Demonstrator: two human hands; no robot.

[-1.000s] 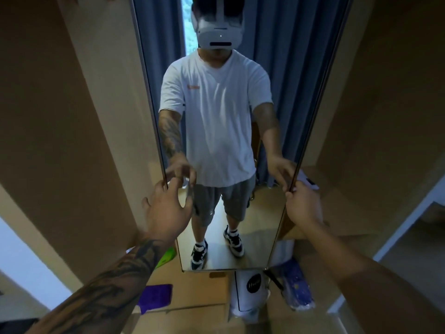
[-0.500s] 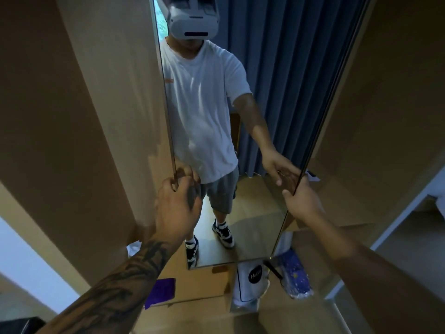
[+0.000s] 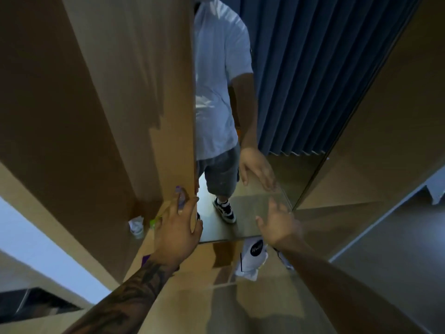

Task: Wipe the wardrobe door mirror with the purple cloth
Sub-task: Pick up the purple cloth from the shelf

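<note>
The wardrobe door mirror (image 3: pixel 289 97) stands tall in front of me and reflects a person in a white shirt and blue curtains. At its left edge my left hand (image 3: pixel 179 227) has its fingers spread and straight, thumb over the glass side. Lower right on the mirror, my right hand (image 3: pixel 277 224) is open with fingertips at the glass, meeting its reflection. Only a sliver of the purple cloth (image 3: pixel 145 261) shows, low on the wooden surface beside my left wrist. Neither hand holds it.
A clear bottle with a purple cap (image 3: pixel 180 197) stands just behind my left fingers. A crumpled white item (image 3: pixel 137 226) and a green thing (image 3: pixel 153 222) lie further left. A white bag with a round black logo (image 3: pixel 252 256) stands below the mirror. Wooden wardrobe panels (image 3: pixel 96 116) flank both sides.
The mirror door has swung, and its left edge now sits further right. My left hand released its grip on that edge and spread its fingers. My right hand let go of the right edge and opened.
</note>
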